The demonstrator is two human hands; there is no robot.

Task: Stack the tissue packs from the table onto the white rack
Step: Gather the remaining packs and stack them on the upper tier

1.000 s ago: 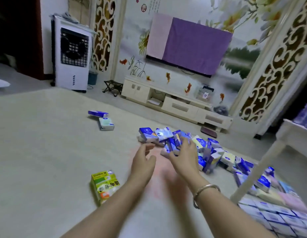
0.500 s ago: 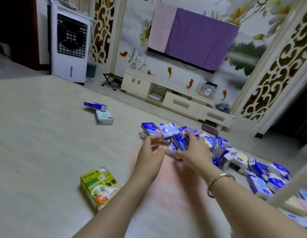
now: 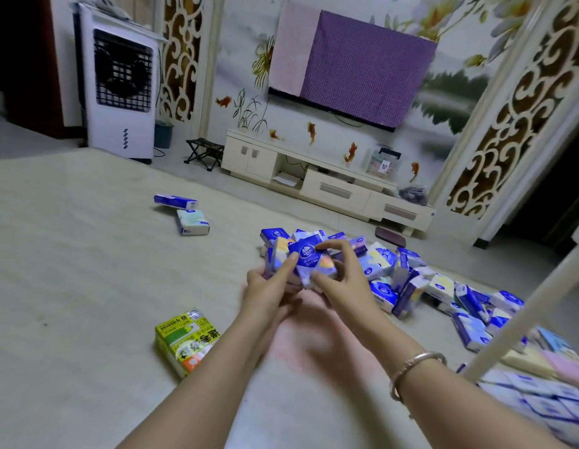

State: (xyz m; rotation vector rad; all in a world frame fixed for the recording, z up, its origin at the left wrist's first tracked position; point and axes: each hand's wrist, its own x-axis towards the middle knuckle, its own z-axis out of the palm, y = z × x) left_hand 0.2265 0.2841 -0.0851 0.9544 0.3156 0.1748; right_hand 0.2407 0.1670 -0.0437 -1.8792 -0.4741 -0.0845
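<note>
Tissue packs (image 3: 309,265) are being gathered into a small bundle between both hands, just above the table (image 3: 71,270), at the near end of the heap. The left hand (image 3: 272,286) is curling round the bundle's left side with its forefinger lying up across the front pack; the right hand (image 3: 341,280) is pinching the same bundle from the right, thumb below and fingers arched over the top.

The job looks partly done. Rows of packs (image 3: 547,400) are already lying flat and tight at lower right, beside a white rack post (image 3: 521,309), while a loose heap (image 3: 427,283) is waiting on the table to the right of the hands, and two stray packs (image 3: 184,212) are sitting well apart at the far left.

The packs are small soft blocks in glossy blue-and-white film, likely slippery and squashy when gripped together. A yellow carton (image 3: 184,340), stiffer and sharp-cornered, is lying near the left forearm. The table covering is looking matt and pale.
</note>
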